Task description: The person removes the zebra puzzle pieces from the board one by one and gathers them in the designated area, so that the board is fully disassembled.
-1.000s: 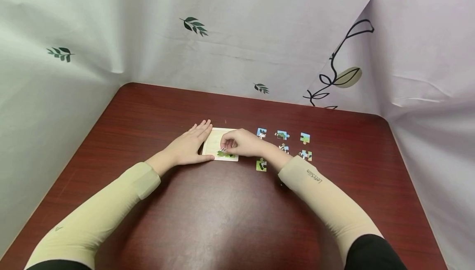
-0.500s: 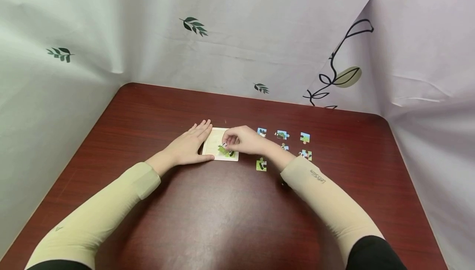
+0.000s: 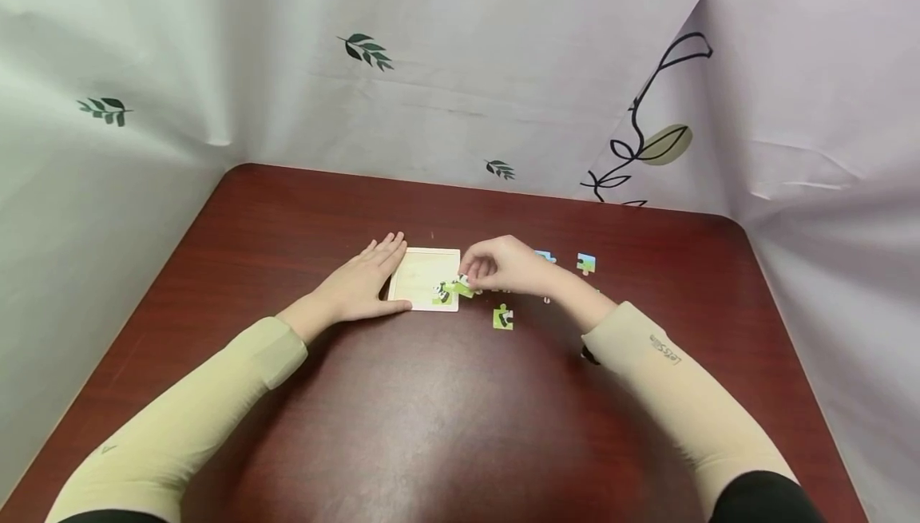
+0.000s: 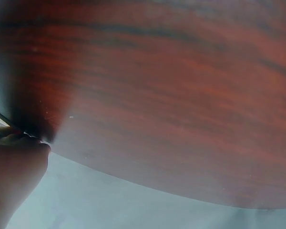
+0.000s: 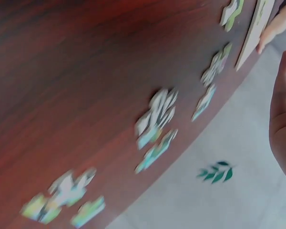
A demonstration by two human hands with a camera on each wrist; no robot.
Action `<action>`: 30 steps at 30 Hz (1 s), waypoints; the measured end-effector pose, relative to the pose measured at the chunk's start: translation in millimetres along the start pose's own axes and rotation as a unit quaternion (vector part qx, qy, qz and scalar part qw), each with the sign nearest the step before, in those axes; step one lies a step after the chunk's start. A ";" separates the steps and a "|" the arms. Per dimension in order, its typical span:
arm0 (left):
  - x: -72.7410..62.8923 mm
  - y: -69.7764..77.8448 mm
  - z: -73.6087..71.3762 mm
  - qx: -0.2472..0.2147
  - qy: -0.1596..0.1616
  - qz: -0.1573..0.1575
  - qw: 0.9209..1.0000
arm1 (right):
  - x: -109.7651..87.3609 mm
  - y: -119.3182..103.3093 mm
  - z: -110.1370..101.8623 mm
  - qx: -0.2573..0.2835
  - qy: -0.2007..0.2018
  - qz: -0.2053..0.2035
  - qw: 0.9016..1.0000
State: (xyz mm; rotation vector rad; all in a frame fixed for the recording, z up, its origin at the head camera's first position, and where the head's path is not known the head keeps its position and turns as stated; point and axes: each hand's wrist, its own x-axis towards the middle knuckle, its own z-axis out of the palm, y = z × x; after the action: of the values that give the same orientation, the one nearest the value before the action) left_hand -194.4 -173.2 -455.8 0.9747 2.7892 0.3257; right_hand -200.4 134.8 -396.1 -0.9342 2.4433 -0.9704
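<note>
My left hand (image 3: 359,279) lies with fingers spread along the left side of a shallow light-wood puzzle tray (image 3: 415,267), its thumb at the near left corner. A panda jigsaw piece (image 3: 441,294) sits in the tray's near right corner. Between the thumb and fingers of my right hand (image 3: 506,266) is a green jigsaw piece (image 3: 463,287), held over the tray's right edge. Just right of the tray, another green jigsaw piece with black and white on it (image 3: 503,318) lies on the table. In the left wrist view only part of the left hand (image 4: 16,167) shows.
Several more jigsaw pieces lie right of the tray, such as a blue and green piece (image 3: 585,263) and a striped piece (image 5: 157,114); my right forearm partly covers them in the head view. White curtains (image 3: 446,108) hang beyond the dark red table (image 3: 402,411).
My right hand has moved right, from over the tray to its right edge, with the green piece in its fingers. The panda piece in the tray is now uncovered. My left hand keeps its place.
</note>
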 end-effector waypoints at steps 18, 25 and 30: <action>1.4 -2.2 3.2 0.001 -0.006 -0.002 1.000 | -78.4 42.3 -34.8 -0.034 0.003 0.034 0.999; 0.5 -0.5 1.2 0.003 -0.002 0.000 1.000 | -98.4 56.4 -31.6 -0.025 -0.008 0.047 0.999; 1.3 -1.3 2.0 0.004 -0.007 -0.002 1.000 | -106.2 65.6 -22.9 0.013 -0.015 0.054 0.998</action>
State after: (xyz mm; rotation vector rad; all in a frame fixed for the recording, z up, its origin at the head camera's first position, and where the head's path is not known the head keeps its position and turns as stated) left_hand -195.7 -173.1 -458.2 0.9683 2.7811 0.3057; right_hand -165.3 254.8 -418.2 -0.7934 2.4224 -0.9415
